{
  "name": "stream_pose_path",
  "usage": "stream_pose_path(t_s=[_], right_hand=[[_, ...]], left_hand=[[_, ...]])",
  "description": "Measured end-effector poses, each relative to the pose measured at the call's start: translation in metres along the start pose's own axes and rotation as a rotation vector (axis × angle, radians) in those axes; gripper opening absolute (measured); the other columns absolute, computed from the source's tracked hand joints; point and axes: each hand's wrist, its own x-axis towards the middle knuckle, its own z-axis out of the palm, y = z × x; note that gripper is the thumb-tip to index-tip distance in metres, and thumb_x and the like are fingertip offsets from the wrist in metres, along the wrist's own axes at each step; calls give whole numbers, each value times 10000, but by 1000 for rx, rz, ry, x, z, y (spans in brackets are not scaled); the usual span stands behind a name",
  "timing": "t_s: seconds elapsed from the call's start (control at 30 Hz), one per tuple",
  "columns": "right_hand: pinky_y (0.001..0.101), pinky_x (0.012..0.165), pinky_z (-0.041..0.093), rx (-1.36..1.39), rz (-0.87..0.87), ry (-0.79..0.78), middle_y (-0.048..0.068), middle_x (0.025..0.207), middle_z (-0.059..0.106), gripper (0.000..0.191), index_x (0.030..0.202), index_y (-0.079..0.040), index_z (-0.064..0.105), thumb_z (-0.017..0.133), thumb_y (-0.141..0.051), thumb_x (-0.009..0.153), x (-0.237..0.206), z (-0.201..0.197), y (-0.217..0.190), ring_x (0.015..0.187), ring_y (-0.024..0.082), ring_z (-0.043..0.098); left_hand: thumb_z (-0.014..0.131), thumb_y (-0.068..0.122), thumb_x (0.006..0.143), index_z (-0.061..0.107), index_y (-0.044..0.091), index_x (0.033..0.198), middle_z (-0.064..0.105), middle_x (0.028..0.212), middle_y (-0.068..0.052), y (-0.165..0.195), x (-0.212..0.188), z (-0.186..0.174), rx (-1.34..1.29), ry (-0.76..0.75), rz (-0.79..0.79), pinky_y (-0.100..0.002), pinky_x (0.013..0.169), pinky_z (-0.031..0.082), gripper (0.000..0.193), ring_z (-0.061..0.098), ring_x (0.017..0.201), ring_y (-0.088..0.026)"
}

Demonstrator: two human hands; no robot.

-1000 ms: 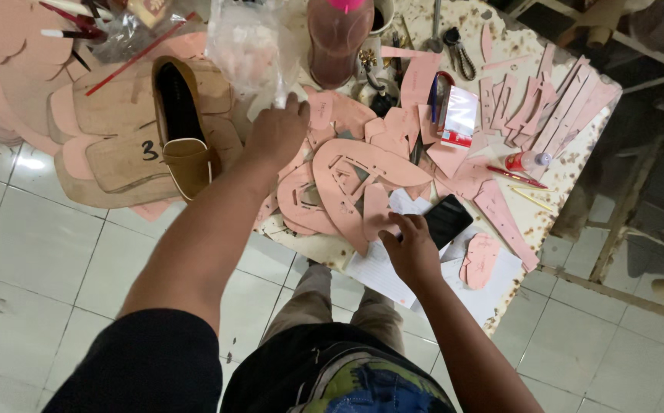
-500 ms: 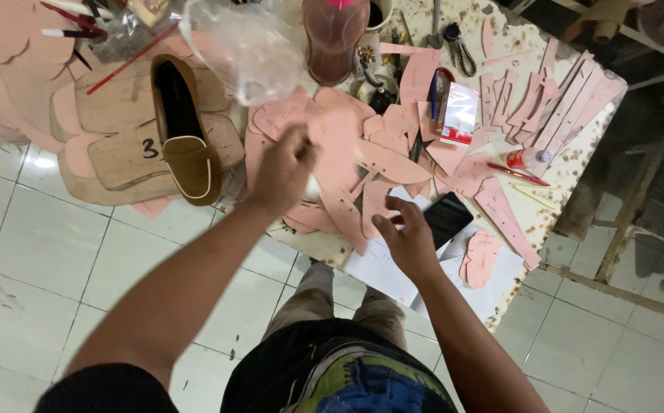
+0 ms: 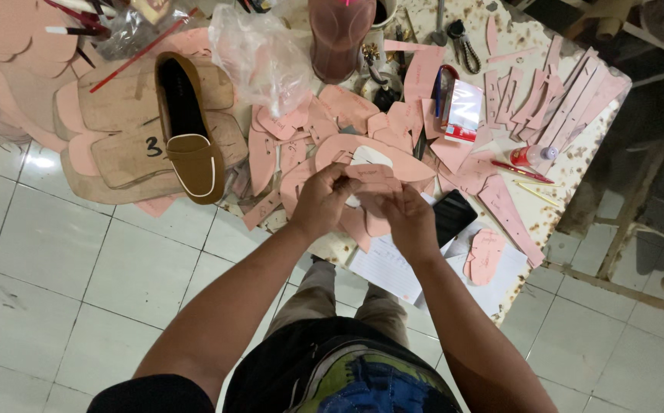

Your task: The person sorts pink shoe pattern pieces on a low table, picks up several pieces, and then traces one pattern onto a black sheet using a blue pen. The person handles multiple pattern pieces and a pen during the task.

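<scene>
Both my hands meet over the near edge of the worktable (image 3: 576,176). My left hand (image 3: 323,200) and my right hand (image 3: 407,220) together pinch a small pink pattern piece (image 3: 374,179) held just above a heap of other pink pattern pieces (image 3: 324,122). A large curved pink piece with a white cut-out (image 3: 370,157) lies right behind my fingers. A black phone (image 3: 452,216) sits beside my right hand.
A tan loafer (image 3: 186,130) rests on stacked sole boards (image 3: 129,149) at the left. A clear plastic bag (image 3: 259,53), a brown shoe last (image 3: 339,30), long pink strips (image 3: 569,84), a red pen (image 3: 521,171), white paper sheets (image 3: 389,268) and tiled floor (image 3: 56,252) surround the table.
My left hand has drawn back from the pile toward my right hand. Both hands now hold one small pink piece together near the table's front edge.
</scene>
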Motion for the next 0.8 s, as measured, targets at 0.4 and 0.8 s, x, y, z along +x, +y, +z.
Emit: stream_pose_path(t_s=[0.4,0.8], right_hand=[[259,766,535,92,300,134,61,986,749,218,1098,12,697,679,-153,956,-55,-34,-7,861,96,665],[293,778,542,88,390,152,86,997,731,227,1106,8,684,684,-156,949,-86,-53,22,873,122,654]], left_hand=[[874,311,719,567,-79,1313,494,1297,-388,-15,95,-91,1217,632,282,-583,1051,349,775,436,1204,-513],[850,101,742,514,-65,1352,549,1257,-274,11,104,-94,967,577,110,-489,960,454,716,563,1133,-429]])
